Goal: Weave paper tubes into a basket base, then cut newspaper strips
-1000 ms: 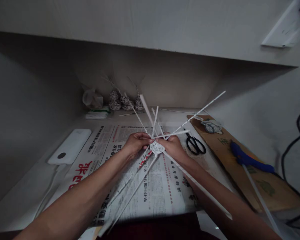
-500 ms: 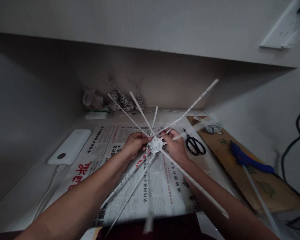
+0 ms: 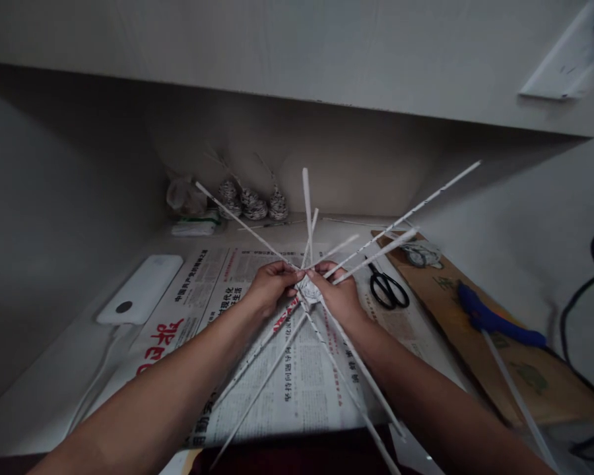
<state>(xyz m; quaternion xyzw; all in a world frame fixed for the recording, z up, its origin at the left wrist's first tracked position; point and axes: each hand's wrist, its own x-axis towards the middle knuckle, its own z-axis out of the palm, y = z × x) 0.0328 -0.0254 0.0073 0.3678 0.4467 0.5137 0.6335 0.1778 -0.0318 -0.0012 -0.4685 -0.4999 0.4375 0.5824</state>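
Between my two hands is a small round base woven from rolled paper (image 3: 310, 291), with several paper sticks (image 3: 403, 214) spreading out from it like spokes. My left hand (image 3: 273, 284) pinches the base's left edge, thumb on top. At its upper right edge my right hand (image 3: 340, 287) is closed, with the thumb pressing near the roots of the sticks. Its fingertips are partly hidden behind the sticks. Some sticks point up and away, while others run down over the newspaper (image 3: 262, 369) towards me.
Black scissors (image 3: 389, 290) lie right of my right hand. A blue glue gun (image 3: 499, 320) rests on cardboard (image 3: 534, 396). Left is a white power bank (image 3: 141, 290) with a cable. Woven gourd shapes (image 3: 254, 204) stand against the back wall beside a plastic bag (image 3: 182, 194).
The woven base has turned in my hands, so its sticks point in different directions. My right thumb has come over the base's top edge, closer to my left thumb.
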